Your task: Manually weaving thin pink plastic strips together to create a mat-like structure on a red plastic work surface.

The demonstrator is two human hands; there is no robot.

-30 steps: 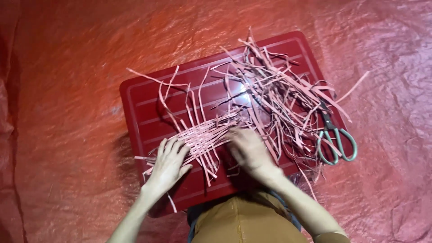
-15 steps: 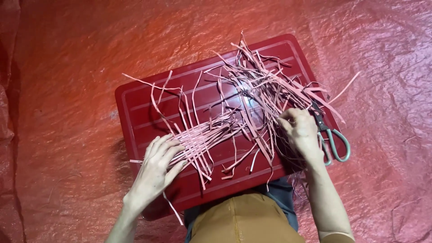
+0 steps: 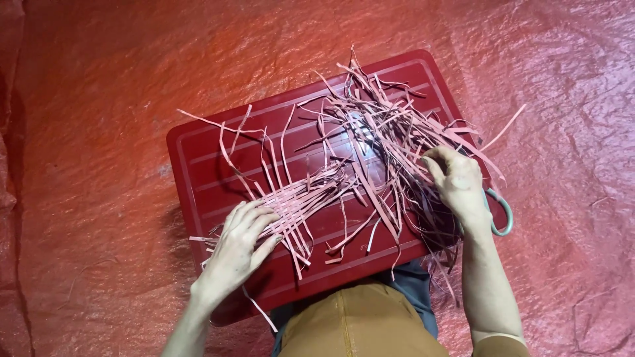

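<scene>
the left hand (image 3: pixel 241 248) lies flat, fingers spread, pressing the woven patch of strips (image 3: pixel 294 205) near the front left of the red tray (image 3: pixel 198 165). the right hand (image 3: pixel 456 178) is curled into the loose strip pile (image 3: pixel 383 132), pinching strands at the tray's right edge, right over the scissors (image 3: pixel 503 215). the tray's back left corner is bare. crinkled red sheet (image 3: pixel 99 99) spreads wide on every side.

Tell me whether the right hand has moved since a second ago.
Yes. The right hand has gone from the woven patch near the red tray's front edge out to the loose strips beside the scissors.
</scene>
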